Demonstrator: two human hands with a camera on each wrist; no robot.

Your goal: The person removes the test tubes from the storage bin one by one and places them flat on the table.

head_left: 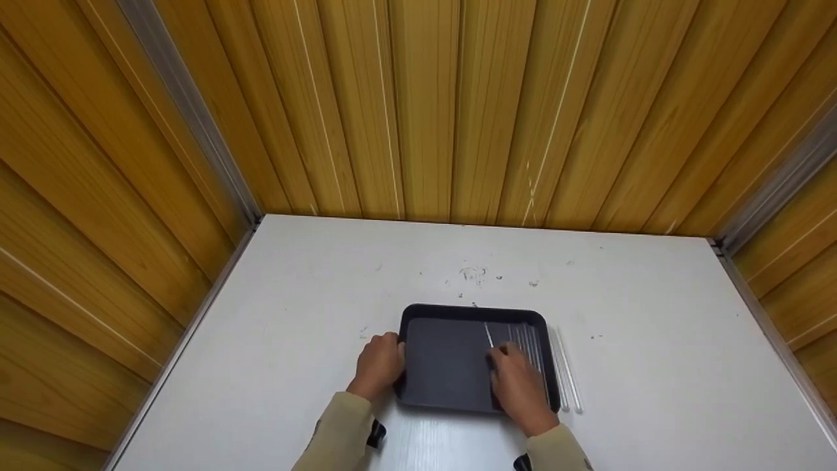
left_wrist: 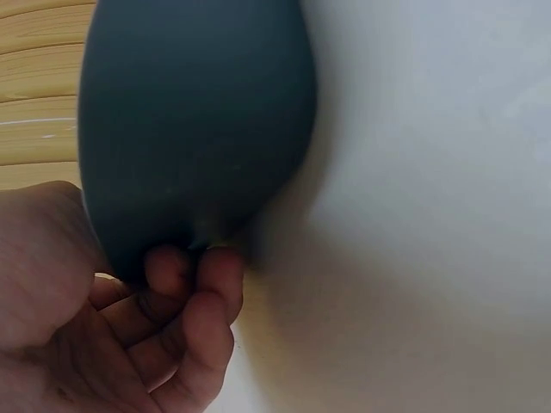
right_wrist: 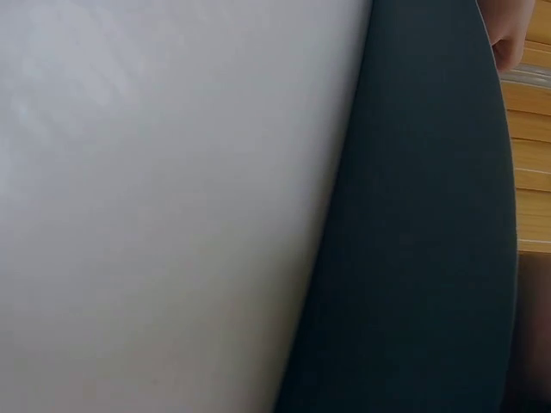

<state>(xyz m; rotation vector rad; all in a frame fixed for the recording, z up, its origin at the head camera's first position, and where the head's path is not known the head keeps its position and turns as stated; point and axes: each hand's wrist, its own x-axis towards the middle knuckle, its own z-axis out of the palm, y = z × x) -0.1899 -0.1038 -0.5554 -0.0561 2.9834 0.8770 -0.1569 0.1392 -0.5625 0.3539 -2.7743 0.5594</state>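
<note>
A dark grey rectangular tray [head_left: 451,363] sits near the front of the white table. My left hand [head_left: 379,364] grips its left rim; in the left wrist view the curled fingers [left_wrist: 215,318] lie against the tray's outer wall [left_wrist: 198,112]. Over the right half of the tray, my right hand [head_left: 520,386] pinches a thin clear rod [head_left: 488,333], whose far end sticks out past the fingers. Several similar clear rods [head_left: 528,340] lie side by side along the tray's right side, partly hidden by that hand. The right wrist view mostly holds the tray's outer wall [right_wrist: 422,206].
Two more clear rods [head_left: 567,373] lie on the white table [head_left: 654,366] just right of the tray. Dark marks [head_left: 474,275] spot the tabletop behind it. Wood-patterned panels [head_left: 425,111] enclose the table at the back and both sides.
</note>
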